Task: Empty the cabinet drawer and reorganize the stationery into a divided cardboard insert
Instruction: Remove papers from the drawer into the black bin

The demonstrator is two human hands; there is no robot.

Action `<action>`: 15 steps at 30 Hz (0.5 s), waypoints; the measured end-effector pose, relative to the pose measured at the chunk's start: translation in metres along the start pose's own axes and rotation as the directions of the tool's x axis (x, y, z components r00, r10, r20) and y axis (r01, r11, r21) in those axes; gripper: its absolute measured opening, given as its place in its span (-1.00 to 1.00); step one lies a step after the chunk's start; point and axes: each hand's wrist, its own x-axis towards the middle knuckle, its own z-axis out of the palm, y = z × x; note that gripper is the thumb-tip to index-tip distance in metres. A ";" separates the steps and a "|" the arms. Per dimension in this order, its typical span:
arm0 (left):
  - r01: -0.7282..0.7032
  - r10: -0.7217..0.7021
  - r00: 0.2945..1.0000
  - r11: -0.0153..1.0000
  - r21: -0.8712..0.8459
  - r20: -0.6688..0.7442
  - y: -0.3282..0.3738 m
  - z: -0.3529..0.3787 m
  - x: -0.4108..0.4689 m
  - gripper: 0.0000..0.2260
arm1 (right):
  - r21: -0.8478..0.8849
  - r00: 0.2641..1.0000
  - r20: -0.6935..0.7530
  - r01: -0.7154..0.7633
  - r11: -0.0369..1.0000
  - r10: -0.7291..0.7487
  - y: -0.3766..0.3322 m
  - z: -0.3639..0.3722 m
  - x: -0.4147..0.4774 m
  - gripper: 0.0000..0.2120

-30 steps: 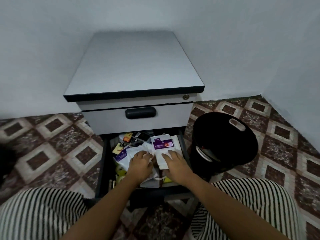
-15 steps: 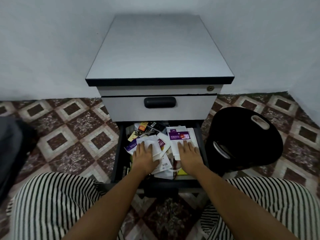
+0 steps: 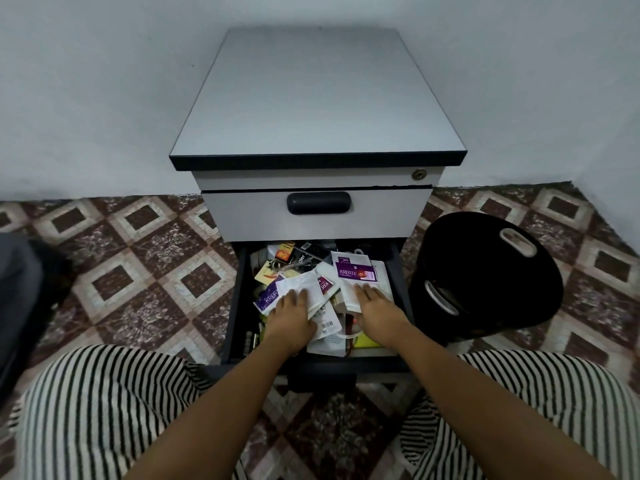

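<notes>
Left hand (image 3: 290, 315): fingers flat on white packets (image 3: 302, 289); right hand (image 3: 375, 306): flat on KREATI packet (image 3: 356, 273)
Drawer (image 3: 401, 292): pulled open

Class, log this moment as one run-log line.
step: emptying drawer | drawer: open, cluttered | left hand: flat on white packet | right hand: flat on purple-labelled packet

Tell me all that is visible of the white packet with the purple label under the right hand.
The white packet is a flat pouch with a purple band printed KREATI and a small red mark. It lies face up at the right of the open drawer, on other papers. The right hand rests flat on its near end.
</notes>
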 end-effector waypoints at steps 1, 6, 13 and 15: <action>-0.006 0.005 1.000 1.000 -0.007 -0.010 0.001 -0.002 -0.001 -0.40 | 0.015 1.000 0.006 -0.001 1.000 0.001 0.000 -0.001 -0.002 -0.37; -0.026 0.030 0.996 0.999 0.042 -0.081 0.004 -0.010 -0.007 -0.56 | 0.052 0.998 -0.050 -0.023 0.998 0.026 -0.003 -0.004 -0.008 -0.38; -0.061 0.093 0.978 0.983 0.171 -0.187 0.009 -0.025 -0.014 -0.56 | 0.007 0.985 -0.168 -0.032 0.999 0.033 -0.007 -0.012 -0.016 -0.38; -0.068 0.113 0.969 0.977 0.200 -0.219 0.012 -0.030 -0.016 -0.55 | -0.003 0.977 -0.210 -0.038 0.999 0.037 -0.006 -0.013 -0.018 -0.41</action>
